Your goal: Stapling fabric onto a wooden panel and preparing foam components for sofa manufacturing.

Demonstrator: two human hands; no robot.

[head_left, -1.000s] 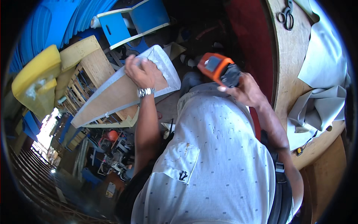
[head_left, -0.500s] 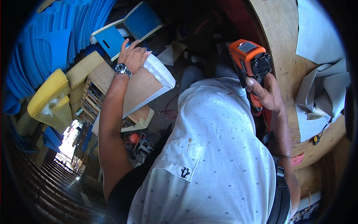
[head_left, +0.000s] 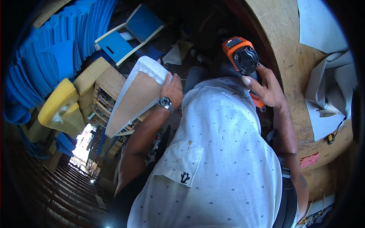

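Observation:
A tapered panel (head_left: pixel 133 95), brown-faced with pale grey-white covering folded round its edges, stands tilted to the left of my body. My left hand (head_left: pixel 173 90), with a watch at its wrist, lies against the panel's right edge near the wide upper end. Its fingers are stretched out along that edge, not wrapped round it; the thumb is hidden. In my right hand (head_left: pixel 266 85) is an orange and black staple gun (head_left: pixel 243 55), held beside the wooden table. The thumb shows on the near side of the tool, whose nose is hidden.
A wooden table (head_left: pixel 283 49) on the right bears grey sheet material (head_left: pixel 329 91) and a tape measure (head_left: pixel 331 138). Blue foam sheets (head_left: pixel 57 57), a yellow foam piece (head_left: pixel 57 100) and a blue-panelled frame (head_left: pixel 116 47) crowd the left. A pale scrap (head_left: pixel 176 53) lies on the floor.
The panel has turned, its wide end swinging up and left. My left hand has shifted from its top corner down to its right edge. The staple gun has moved slightly left.

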